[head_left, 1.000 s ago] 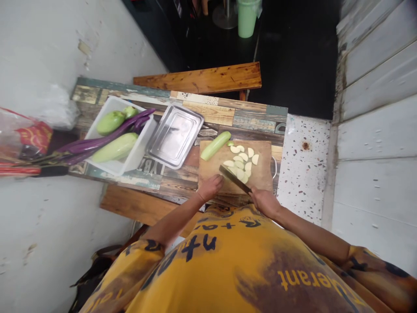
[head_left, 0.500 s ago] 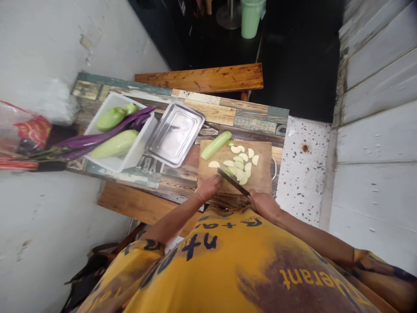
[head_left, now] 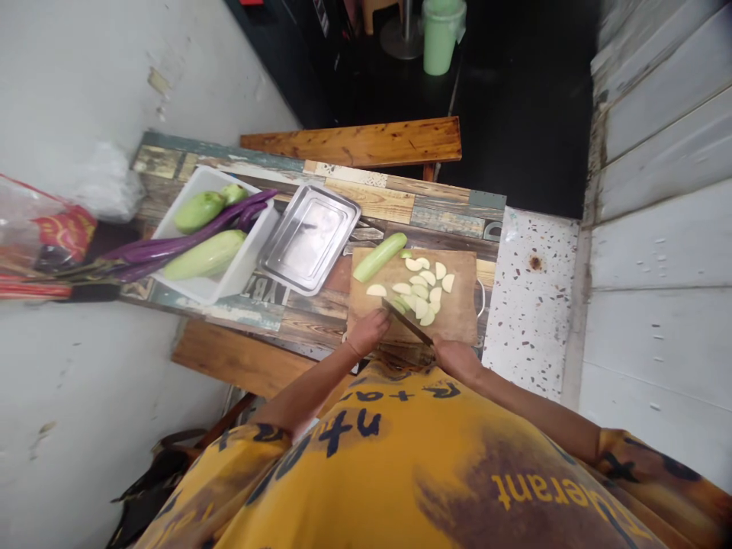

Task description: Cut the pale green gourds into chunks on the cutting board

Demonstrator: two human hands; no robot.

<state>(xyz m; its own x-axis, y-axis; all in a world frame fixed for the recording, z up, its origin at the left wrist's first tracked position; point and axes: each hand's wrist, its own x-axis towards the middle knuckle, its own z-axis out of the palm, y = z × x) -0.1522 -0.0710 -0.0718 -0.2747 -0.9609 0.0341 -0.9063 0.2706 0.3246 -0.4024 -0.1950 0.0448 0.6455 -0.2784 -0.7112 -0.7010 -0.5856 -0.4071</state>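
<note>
My right hand [head_left: 456, 358] grips the handle of a dark knife [head_left: 407, 322] whose blade lies over the near part of a wooden cutting board [head_left: 457, 320]. My left hand [head_left: 369, 331] is curled at the board's near left edge, pressed on a piece of pale squash that I can barely see under the fingers. Several pale half-moon slices [head_left: 422, 287] lie in the middle of the board. One slice [head_left: 376, 290] sits apart to the left. A green half squash [head_left: 379, 256] lies at the board's far left corner.
A steel tray [head_left: 309, 238] stands left of the board. Further left, a white tub [head_left: 229, 278] holds green squashes and purple eggplants [head_left: 171, 245]. A wooden bench [head_left: 354, 142] runs behind the table, another below its near edge. A speckled counter [head_left: 529, 297] is on the right.
One slice now lies apart at the left of the pile. The knife and my right hand have shifted slightly leftward. The camera has tilted a little.
</note>
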